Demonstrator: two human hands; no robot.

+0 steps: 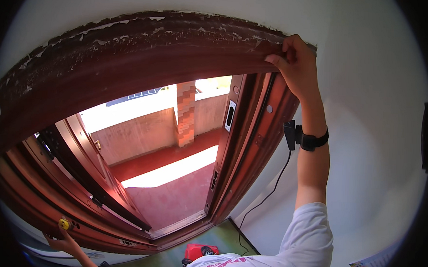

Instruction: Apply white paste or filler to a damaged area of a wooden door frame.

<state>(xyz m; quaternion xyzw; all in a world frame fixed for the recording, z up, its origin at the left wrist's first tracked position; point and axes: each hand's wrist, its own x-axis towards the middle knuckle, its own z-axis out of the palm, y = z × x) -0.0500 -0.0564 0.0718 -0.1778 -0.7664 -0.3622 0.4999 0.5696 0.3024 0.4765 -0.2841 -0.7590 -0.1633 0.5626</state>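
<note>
My right hand (293,65) grips the top right corner of a dark red door frame (131,53), whose upper strip has flaking, whitish patches; its fingers are curled and a black band with a cabled device (304,136) sits on that wrist. Low on the left, my left hand (63,241) is closed on a small round yellow-and-black object (65,225), which looks like a tape measure, held against the left jamb (109,229). Its fingers are partly hidden behind that object.
The open door (80,142) stands at the left, showing a porch wall (137,135), brick column (186,118) and sunlit floor. A threshold (176,227) crosses below. A red object (197,251) lies on the indoor floor (170,259). A white wall (375,155) borders the right.
</note>
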